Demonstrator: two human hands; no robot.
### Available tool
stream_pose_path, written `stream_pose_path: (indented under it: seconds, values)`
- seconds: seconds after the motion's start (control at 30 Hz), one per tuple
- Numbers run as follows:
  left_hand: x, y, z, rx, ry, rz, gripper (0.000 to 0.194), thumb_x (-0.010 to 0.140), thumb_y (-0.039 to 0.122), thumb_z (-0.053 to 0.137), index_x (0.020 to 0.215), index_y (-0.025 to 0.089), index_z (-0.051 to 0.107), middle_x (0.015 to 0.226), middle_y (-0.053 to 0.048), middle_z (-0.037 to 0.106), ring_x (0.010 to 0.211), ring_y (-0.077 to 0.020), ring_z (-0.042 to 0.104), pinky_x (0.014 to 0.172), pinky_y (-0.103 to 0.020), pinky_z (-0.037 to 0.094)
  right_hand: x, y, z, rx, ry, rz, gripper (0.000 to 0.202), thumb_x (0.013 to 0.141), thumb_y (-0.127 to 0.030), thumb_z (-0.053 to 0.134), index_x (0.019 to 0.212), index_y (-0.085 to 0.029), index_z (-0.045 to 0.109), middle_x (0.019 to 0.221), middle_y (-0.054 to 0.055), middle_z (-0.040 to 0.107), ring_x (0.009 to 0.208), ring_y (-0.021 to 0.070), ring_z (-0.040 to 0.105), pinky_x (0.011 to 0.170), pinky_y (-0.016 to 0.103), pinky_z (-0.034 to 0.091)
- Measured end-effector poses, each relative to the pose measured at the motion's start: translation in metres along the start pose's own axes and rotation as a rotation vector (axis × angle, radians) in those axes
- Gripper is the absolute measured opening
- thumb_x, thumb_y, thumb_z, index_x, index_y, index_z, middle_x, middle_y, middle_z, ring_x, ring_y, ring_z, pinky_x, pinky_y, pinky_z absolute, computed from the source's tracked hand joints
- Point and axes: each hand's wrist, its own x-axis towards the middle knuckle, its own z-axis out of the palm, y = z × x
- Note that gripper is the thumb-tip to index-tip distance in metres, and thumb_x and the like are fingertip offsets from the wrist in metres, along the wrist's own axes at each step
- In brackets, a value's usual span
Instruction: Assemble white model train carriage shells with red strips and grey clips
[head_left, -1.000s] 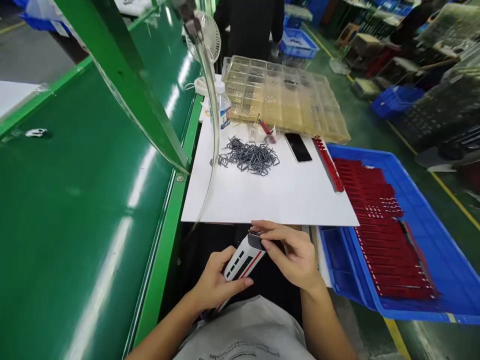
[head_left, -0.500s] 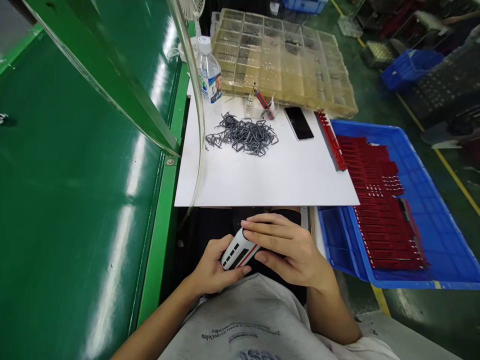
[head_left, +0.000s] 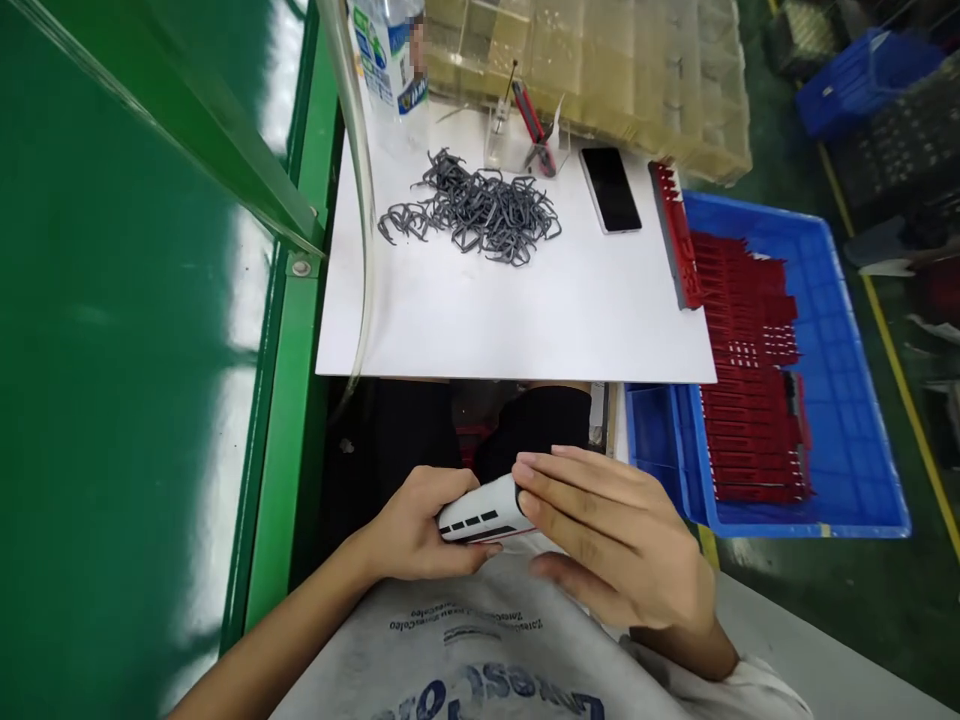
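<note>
My left hand [head_left: 417,524] grips a white toy train car [head_left: 480,508] with black windows and a thin red stripe, its thumb below and fingers above. The car is held over my lap, in front of the white board's near edge. At the dark right-hand end of the car, my right hand [head_left: 626,540] rests its outstretched fingertips. Its thumb is apart from the fingers and slightly blurred. The car's underside and far side are hidden.
On the white board [head_left: 525,330] lie a pile of dark grey bent strips [head_left: 495,215], a phone [head_left: 611,190] and a red slotted part [head_left: 677,235]. A bottle [head_left: 390,60] and compartment tray [head_left: 600,70] stand behind. The blue crate [head_left: 862,400] at right holds red parts.
The toy train car has turned to lie more level, its right end swinging rightward. My right hand has shifted right and straightened its fingers. The camera view has tilted down.
</note>
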Motion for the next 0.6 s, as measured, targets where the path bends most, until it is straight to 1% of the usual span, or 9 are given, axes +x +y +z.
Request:
stream_pose_path:
  seconds: [0.13, 0.2, 0.27, 0.33, 0.4, 0.53, 0.6]
  values:
    - [0.002, 0.000, 0.004, 0.032, -0.026, -0.009, 0.019, 0.090, 0.031, 0.081, 0.096, 0.020, 0.067, 0.073, 0.003, 0.064, 0.060, -0.0121, 0.056, 0.056, -0.024, 0.042, -0.011, -0.012, 0.008, 0.052, 0.018, 0.056, 0.069, 0.112, -0.053, 0.064, 0.163, -0.007, 0.055, 0.149, 0.021, 0.073, 0.153, 0.0342, 0.062, 0.126, 0.054, 0.058]
    - [0.004, 0.001, 0.006, 0.067, -0.008, -0.010, 0.018, 0.091, 0.032, 0.080, 0.093, 0.021, 0.065, 0.072, 0.004, 0.061, 0.059, -0.0116, 0.054, 0.055, -0.024, 0.040, -0.016, -0.014, 0.013, 0.070, 0.049, 0.108, 0.081, 0.108, -0.061, 0.066, 0.168, -0.010, 0.049, 0.153, 0.022, 0.070, 0.153, 0.0374, 0.061, 0.124, 0.058, 0.059]
    - [0.005, 0.002, 0.007, 0.110, 0.012, -0.004, 0.020, 0.092, 0.032, 0.080, 0.090, 0.021, 0.063, 0.070, 0.005, 0.057, 0.058, -0.0109, 0.050, 0.054, -0.024, 0.036, -0.020, -0.014, 0.018, 0.064, 0.088, 0.181, 0.088, 0.101, -0.066, 0.073, 0.169, -0.014, 0.050, 0.155, 0.022, 0.069, 0.150, 0.0403, 0.063, 0.121, 0.062, 0.061]
    - [0.006, 0.002, 0.008, 0.138, 0.024, 0.008, 0.021, 0.093, 0.030, 0.080, 0.088, 0.021, 0.061, 0.069, 0.006, 0.053, 0.057, -0.0099, 0.046, 0.054, -0.024, 0.033, -0.025, -0.014, 0.020, 0.065, 0.118, 0.224, 0.091, 0.097, -0.069, 0.076, 0.168, -0.017, 0.054, 0.156, 0.022, 0.068, 0.146, 0.0407, 0.066, 0.118, 0.063, 0.062]
    - [0.007, 0.002, 0.009, 0.141, 0.018, 0.016, 0.021, 0.094, 0.029, 0.080, 0.088, 0.021, 0.061, 0.069, 0.007, 0.052, 0.057, -0.0093, 0.045, 0.054, -0.024, 0.033, -0.029, -0.013, 0.020, 0.079, 0.131, 0.224, 0.091, 0.097, -0.071, 0.075, 0.167, -0.016, 0.056, 0.154, 0.022, 0.070, 0.141, 0.0388, 0.070, 0.115, 0.060, 0.065]
    - [0.006, 0.002, 0.010, 0.119, -0.027, 0.024, 0.018, 0.094, 0.029, 0.080, 0.092, 0.021, 0.064, 0.072, 0.006, 0.058, 0.058, -0.0100, 0.051, 0.055, -0.023, 0.036, -0.037, -0.009, 0.015, 0.084, 0.128, 0.181, 0.089, 0.098, -0.067, 0.077, 0.166, -0.013, 0.056, 0.144, 0.020, 0.076, 0.134, 0.0376, 0.074, 0.108, 0.055, 0.070]
    - [0.004, 0.002, 0.012, 0.111, -0.058, 0.035, 0.018, 0.095, 0.029, 0.080, 0.093, 0.021, 0.064, 0.073, 0.005, 0.061, 0.059, -0.0104, 0.053, 0.055, -0.023, 0.038, -0.040, -0.006, 0.010, 0.082, 0.098, 0.142, 0.085, 0.100, -0.065, 0.076, 0.164, -0.013, 0.058, 0.140, 0.019, 0.079, 0.134, 0.0362, 0.075, 0.110, 0.053, 0.069]
